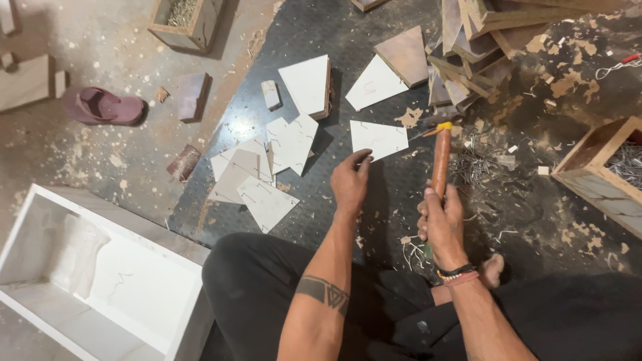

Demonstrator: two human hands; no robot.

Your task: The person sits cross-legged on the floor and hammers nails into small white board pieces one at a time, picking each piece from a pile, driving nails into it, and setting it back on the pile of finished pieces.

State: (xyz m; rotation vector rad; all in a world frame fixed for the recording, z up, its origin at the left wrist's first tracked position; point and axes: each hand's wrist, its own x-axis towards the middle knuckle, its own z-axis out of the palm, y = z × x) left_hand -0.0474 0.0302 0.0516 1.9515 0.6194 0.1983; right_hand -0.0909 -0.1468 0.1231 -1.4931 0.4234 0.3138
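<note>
My right hand (441,224) grips the orange wooden handle of a hammer (441,160), which points away from me over the dark floor sheet (314,27). My left hand (350,180) reaches forward, fingers loosely apart and holding nothing, its fingertips almost at the near edge of a white trapezoid board piece (378,138). More white cut pieces (267,167) lie in a loose pile to the left of that hand. A pile of loose nails (471,164) lies just right of the hammer.
A white open box (100,267) stands at my lower left. Stacked wood offcuts (468,47) are at the top right. A wooden box with nails (605,167) sits at the right, another wooden box (184,20) at the top. A maroon sandal (103,107) lies left.
</note>
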